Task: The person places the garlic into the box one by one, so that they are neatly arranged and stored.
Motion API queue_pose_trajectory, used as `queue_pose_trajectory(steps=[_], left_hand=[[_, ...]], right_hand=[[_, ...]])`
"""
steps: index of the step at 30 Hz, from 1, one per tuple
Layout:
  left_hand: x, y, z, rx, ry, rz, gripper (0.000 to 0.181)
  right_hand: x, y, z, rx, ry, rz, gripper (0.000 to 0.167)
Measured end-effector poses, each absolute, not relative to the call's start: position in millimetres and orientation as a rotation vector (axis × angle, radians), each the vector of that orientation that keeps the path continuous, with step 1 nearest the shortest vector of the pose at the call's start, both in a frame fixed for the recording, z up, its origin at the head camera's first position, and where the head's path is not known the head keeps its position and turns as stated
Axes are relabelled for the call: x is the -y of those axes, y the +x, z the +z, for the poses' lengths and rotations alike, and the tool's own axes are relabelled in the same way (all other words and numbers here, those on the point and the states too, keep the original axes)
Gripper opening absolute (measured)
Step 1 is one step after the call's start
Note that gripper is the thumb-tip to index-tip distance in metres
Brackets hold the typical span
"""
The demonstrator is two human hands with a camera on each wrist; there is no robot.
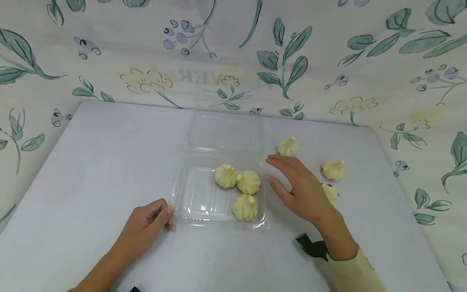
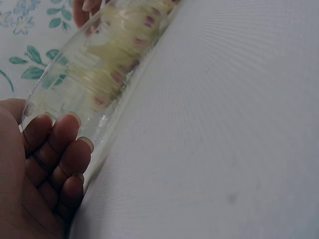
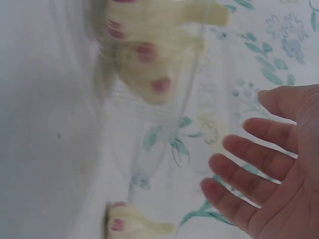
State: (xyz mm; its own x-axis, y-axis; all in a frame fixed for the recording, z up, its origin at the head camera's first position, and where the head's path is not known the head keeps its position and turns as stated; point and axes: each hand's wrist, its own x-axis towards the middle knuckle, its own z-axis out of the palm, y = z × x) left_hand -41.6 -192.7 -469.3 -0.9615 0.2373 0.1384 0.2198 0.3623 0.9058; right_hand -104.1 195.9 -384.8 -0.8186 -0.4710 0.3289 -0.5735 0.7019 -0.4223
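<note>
A clear plastic clamshell container (image 1: 198, 192) lies with its lid (image 1: 226, 132) folded back on the table. Three pale yellow garlic bulbs (image 1: 245, 207) sit in its right half. My left hand (image 1: 147, 225) pinches the container's front left edge; in the left wrist view the thumb is at the rim and the curled fingers (image 2: 65, 134) are against the outer wall. Just off the right wall hovers my right hand (image 1: 300, 190), its fingers extended and holding nothing. The right wrist view shows that hand (image 3: 269, 164) apart from the container and bulbs.
Outside the container on the right lie three more garlic bulbs: one behind the right hand (image 1: 287, 147), one farther right (image 1: 333, 170), one partly hidden by the hand (image 1: 330, 193). A black strap (image 1: 311, 246) hangs at the right wrist. Floral cloth (image 1: 226, 52) borders the white table (image 1: 109, 162).
</note>
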Motion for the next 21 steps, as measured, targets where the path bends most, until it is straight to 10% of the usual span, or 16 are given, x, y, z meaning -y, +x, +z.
queue_pose_trajectory(steps=[21], left_hand=[[194, -41, -471, -2.549, 0.427, 1.746, 0.032]], right_hand=[[-281, -82, -348, 3.144, 0.297, 0.645, 0.059]])
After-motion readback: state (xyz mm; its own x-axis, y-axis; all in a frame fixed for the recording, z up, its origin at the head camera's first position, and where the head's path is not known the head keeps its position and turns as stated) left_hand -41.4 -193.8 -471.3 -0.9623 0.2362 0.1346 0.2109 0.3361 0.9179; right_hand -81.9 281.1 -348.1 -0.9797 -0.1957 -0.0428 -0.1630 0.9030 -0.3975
